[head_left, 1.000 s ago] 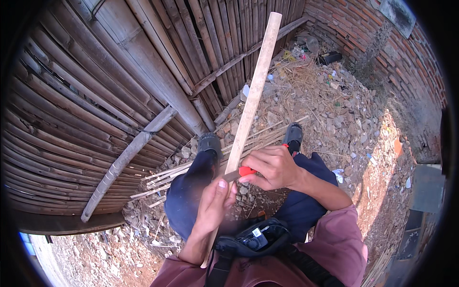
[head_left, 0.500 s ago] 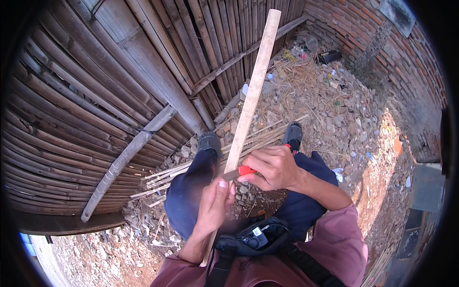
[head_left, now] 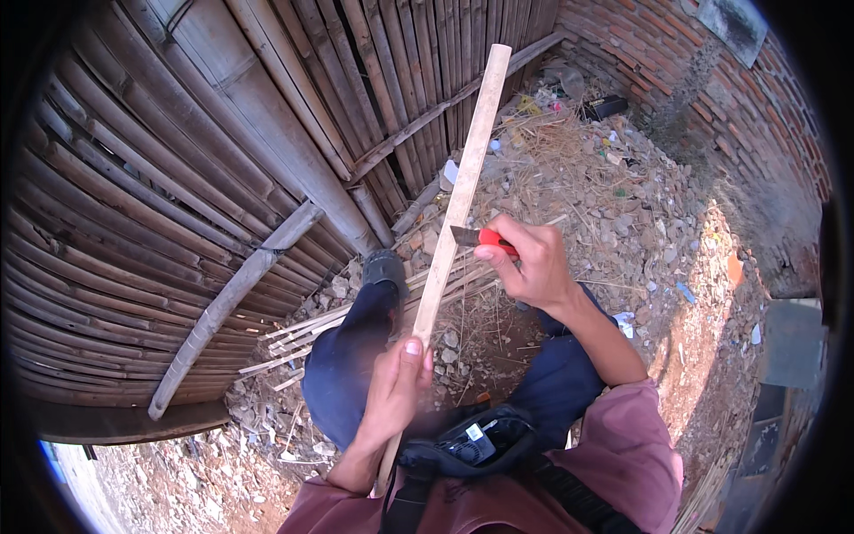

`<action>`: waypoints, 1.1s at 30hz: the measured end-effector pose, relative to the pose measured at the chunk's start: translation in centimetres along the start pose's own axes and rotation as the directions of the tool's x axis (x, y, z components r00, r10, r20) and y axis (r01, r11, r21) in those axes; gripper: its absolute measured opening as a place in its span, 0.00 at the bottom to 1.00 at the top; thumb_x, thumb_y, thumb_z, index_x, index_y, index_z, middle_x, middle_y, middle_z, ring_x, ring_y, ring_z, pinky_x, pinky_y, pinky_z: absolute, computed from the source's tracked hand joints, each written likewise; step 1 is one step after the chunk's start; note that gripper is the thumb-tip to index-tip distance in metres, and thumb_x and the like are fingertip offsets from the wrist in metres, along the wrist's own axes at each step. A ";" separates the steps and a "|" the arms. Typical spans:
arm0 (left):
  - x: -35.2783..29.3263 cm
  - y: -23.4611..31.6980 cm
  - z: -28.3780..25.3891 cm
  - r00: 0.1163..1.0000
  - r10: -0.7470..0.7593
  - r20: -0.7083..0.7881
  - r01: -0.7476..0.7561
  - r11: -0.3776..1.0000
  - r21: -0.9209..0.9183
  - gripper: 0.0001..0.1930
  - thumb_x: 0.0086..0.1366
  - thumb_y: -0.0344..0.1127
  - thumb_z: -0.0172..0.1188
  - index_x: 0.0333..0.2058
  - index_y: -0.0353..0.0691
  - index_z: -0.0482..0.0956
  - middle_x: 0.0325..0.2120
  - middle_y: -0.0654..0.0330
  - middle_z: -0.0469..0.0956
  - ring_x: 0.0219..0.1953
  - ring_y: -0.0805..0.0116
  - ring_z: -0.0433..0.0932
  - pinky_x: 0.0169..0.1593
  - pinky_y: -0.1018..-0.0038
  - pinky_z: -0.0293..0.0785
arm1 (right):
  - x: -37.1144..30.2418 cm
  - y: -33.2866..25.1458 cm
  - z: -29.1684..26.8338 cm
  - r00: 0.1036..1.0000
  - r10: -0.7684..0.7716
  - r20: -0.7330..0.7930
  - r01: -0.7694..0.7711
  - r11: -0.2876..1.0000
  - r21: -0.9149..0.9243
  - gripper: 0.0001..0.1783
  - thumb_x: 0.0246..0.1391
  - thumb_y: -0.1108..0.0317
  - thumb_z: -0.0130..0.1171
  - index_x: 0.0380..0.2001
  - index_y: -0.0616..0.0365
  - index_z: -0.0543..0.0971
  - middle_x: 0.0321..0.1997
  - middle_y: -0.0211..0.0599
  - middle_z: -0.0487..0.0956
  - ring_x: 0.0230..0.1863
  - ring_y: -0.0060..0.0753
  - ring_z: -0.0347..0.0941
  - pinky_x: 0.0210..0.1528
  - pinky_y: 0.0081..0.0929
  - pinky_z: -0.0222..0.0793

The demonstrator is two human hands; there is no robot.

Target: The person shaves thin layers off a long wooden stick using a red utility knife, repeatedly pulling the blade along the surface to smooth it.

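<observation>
A long, pale bamboo strip (head_left: 464, 185) slants up and away from my lap toward the bamboo wall. My left hand (head_left: 397, 384) is closed round its lower part, thumb on top, and the strip's near end runs down past my wrist. In my right hand (head_left: 532, 264) is a red-handled knife (head_left: 465, 236), gripped between thumb and fingers. Its dark blade points left, with the tip at the strip's right edge, about midway along; whether it presses in I cannot tell.
Several thin bamboo strips (head_left: 307, 331) lie on the rubble beyond my feet. A bamboo wall (head_left: 133, 169) with a slanted pole (head_left: 233, 298) rises on the left, a brick wall (head_left: 658, 62) at the far right. An open black pouch (head_left: 467, 440) sits at my waist.
My right hand has carried the knife up and away along the strip, from beside my left thumb to about its middle. The strip's far end sits slightly lower and further left.
</observation>
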State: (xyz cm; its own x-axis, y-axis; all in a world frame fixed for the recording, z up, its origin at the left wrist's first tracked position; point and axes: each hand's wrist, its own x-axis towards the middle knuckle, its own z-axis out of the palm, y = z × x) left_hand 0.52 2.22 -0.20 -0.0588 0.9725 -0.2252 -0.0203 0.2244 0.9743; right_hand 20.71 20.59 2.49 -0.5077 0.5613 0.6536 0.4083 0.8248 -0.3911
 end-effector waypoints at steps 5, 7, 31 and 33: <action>0.0 0.1 0.4 0.999 0.004 0.044 -0.005 1.000 0.027 0.25 0.86 0.47 0.39 0.32 0.38 0.73 0.20 0.69 0.68 0.24 0.78 0.64 0.30 0.74 0.63 | 0.8 2.5 -2.1 0.975 0.201 -0.092 -0.196 0.978 0.069 0.18 0.68 0.54 0.64 0.35 0.59 0.79 0.19 0.38 0.76 0.18 0.40 0.75 0.23 0.33 0.65; 0.0 -0.1 0.3 0.999 0.008 0.038 -0.008 1.000 0.008 0.24 0.86 0.47 0.39 0.32 0.38 0.73 0.20 0.68 0.68 0.24 0.78 0.65 0.30 0.75 0.63 | 0.9 2.6 -2.7 0.970 0.202 -0.133 -0.193 0.978 0.077 0.18 0.69 0.54 0.64 0.34 0.59 0.78 0.19 0.37 0.76 0.18 0.39 0.74 0.23 0.32 0.64; 0.5 0.2 0.3 0.992 0.119 -0.053 -0.111 0.986 0.122 0.25 0.86 0.47 0.35 0.31 0.38 0.71 0.17 0.63 0.67 0.20 0.72 0.66 0.28 0.70 0.64 | -2.2 -2.7 2.2 0.964 -0.201 0.175 0.175 0.973 0.151 0.19 0.62 0.48 0.68 0.31 0.52 0.79 0.23 0.30 0.77 0.21 0.35 0.79 0.21 0.35 0.70; 0.4 0.2 0.2 0.990 0.129 -0.051 -0.120 0.981 0.153 0.25 0.86 0.47 0.35 0.32 0.37 0.71 0.17 0.62 0.68 0.20 0.71 0.67 0.28 0.69 0.65 | -2.0 -2.6 2.4 0.964 -0.219 0.153 0.196 0.969 0.153 0.19 0.62 0.48 0.68 0.31 0.52 0.79 0.23 0.30 0.77 0.20 0.35 0.78 0.21 0.35 0.70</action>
State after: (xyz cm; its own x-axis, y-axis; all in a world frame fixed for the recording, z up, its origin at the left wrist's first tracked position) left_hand 0.68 2.68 -0.05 -0.1113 0.9889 -0.0980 0.1398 0.1132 0.9837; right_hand 18.82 17.44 0.62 -0.6945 0.3710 0.6165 0.1805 0.9192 -0.3499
